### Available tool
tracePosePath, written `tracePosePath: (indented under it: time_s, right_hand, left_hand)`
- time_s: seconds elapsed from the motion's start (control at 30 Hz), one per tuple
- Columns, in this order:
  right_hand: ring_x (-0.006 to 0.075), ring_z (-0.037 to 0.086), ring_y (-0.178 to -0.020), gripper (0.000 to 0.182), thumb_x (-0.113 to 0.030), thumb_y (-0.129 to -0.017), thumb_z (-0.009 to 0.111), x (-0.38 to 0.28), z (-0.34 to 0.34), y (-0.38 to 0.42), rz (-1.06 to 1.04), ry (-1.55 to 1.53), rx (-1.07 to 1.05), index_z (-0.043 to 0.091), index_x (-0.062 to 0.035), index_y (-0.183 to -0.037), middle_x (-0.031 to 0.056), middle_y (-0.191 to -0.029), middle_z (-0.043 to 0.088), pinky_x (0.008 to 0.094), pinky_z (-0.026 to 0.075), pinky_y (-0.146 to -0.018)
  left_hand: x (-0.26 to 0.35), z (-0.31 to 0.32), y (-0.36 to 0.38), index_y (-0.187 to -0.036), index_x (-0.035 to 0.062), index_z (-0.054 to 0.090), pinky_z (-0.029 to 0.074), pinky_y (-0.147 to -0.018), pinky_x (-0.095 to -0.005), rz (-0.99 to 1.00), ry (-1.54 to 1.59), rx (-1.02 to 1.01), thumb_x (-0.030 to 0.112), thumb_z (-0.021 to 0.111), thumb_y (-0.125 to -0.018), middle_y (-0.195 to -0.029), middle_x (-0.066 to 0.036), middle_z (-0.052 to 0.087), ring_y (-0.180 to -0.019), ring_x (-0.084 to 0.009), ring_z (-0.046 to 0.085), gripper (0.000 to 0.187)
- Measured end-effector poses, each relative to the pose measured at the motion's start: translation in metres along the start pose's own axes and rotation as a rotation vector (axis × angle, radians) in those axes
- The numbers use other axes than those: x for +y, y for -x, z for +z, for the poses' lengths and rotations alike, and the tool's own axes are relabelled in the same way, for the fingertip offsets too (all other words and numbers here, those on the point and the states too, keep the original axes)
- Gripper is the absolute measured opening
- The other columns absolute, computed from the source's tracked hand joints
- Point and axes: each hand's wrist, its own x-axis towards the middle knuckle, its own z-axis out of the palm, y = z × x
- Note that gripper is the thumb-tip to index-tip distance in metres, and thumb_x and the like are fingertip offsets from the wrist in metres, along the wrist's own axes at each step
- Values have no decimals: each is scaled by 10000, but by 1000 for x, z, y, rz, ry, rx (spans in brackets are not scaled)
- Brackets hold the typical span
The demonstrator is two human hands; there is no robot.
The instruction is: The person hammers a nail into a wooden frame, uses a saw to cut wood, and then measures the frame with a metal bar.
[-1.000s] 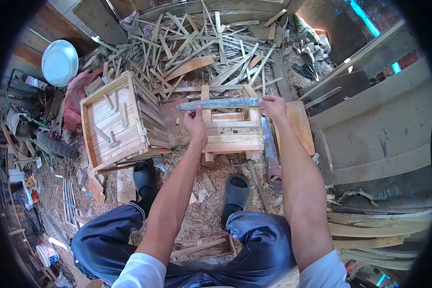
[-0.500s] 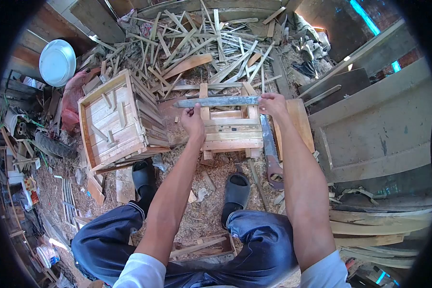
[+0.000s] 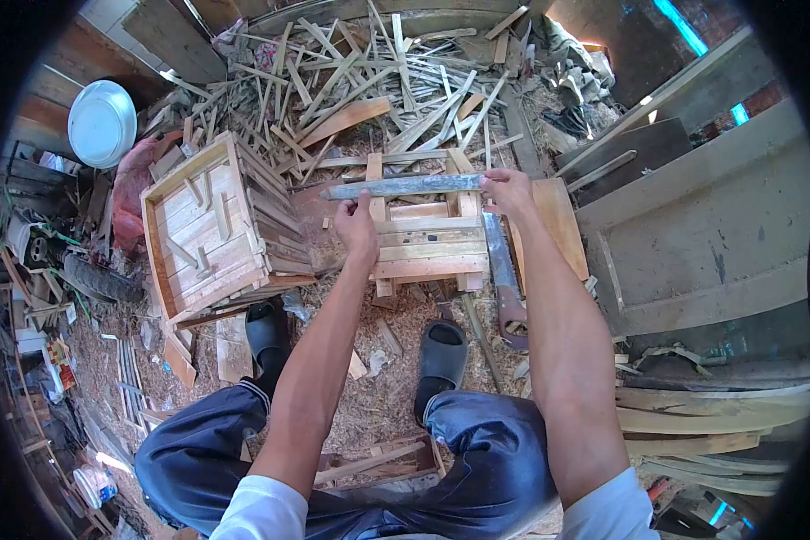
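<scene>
A weathered grey wooden slat (image 3: pixel 423 185) lies crosswise over the far part of a small wooden frame (image 3: pixel 430 267) made of pale boards. My right hand (image 3: pixel 511 193) pinches the slat's right end between thumb and fingers. Toward its left end, my left hand (image 3: pixel 358 229) holds the near edge with closed fingertips. A handsaw (image 3: pixel 502 261) rests just right of the frame, handle toward me, partly under my right forearm. Left of the frame stands a wooden crate-like box (image 3: pixel 209 225) with several short wood pieces on its boarded face.
Scrap sticks (image 3: pixel 369 81) pile up beyond the frame. A white basin (image 3: pixel 103 123) sits at far left, above a small tire (image 3: pixel 101 277). A large board (image 3: pixel 697 225) leans at right, above curved planks (image 3: pixel 711 414). Wood shavings cover the floor around my sandals (image 3: pixel 442 355).
The whole view has shifted slightly, so things sit a little further left and up. Both hands keep their hold on the slat.
</scene>
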Motion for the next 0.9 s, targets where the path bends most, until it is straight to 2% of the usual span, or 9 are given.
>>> tracePosePath:
  time_s: [0.1,0.17,0.27,0.4,0.5,0.57,0.7,0.8,0.9]
  right_hand:
    - [213,636,-754,277,-157,-837,710,-8,-3,9,113,-47,-30,654,-24,-1074,97,-930,661,388,568,-610]
    - [322,590,-1015,397,-230,-901,641,-8,-5,10,218,-40,-121,524,-52,-1236,118,-1147,584,509,525,-809]
    - [340,546,-1100,424,-253,-938,582,-10,-4,17,297,-101,-180,456,-86,-1306,111,-1212,559,556,467,-866]
    - [353,522,-1130,417,-265,-957,548,-3,-1,12,240,-82,-182,437,-110,-1328,113,-1251,545,569,446,-871]
    - [348,564,-1038,365,-266,-951,568,-3,-3,17,235,-66,-132,503,-93,-1265,134,-1265,529,543,504,-827]
    - [392,527,-1092,392,-272,-955,563,8,-11,5,267,-111,-283,471,-94,-1292,162,-1312,468,565,498,-848]
    - [416,499,-1120,381,-269,-961,554,-23,-16,20,277,-134,-390,456,-74,-1272,185,-1311,444,574,498,-856]
    - [387,522,-1091,332,-254,-965,548,-39,-11,35,212,-75,-435,462,-50,-1212,173,-1231,493,548,518,-824]
    - [335,565,-1012,298,-239,-961,554,-34,3,64,151,-37,-351,467,-38,-1164,151,-1171,525,494,536,-763]
  left_hand:
    - [11,3,7,-854,-18,576,414,-670,-289,-20,-111,-6,276,687,-873,-791,-45,579,-717,-128,485,314]
    - [37,7,23,-852,-14,578,411,-671,-309,-107,-179,29,278,677,-866,-785,-45,575,-714,-130,477,309]
    - [14,5,6,-841,-5,583,405,-673,-310,-92,-79,3,262,669,-858,-785,-45,573,-720,-126,472,281]
    - [-4,3,-11,-820,4,586,402,-650,-306,-122,71,-22,251,676,-846,-757,-34,571,-693,-126,474,264]
    - [0,-1,-10,-838,24,571,446,-652,-324,-233,59,-58,255,660,-859,-784,-50,590,-714,-147,538,248]
    - [15,-7,0,-808,17,575,451,-624,-328,-218,26,-16,235,673,-849,-773,-45,596,-684,-137,537,242]
    - [23,-17,1,-788,12,583,458,-623,-321,-141,-38,36,219,677,-846,-787,-47,611,-694,-134,553,235]
    - [20,-30,0,-806,9,591,462,-624,-300,-131,82,8,211,681,-849,-804,-53,619,-702,-129,563,225]
    - [16,-48,5,-832,8,602,470,-625,-290,-141,130,-5,200,676,-859,-809,-52,620,-722,-129,573,208]
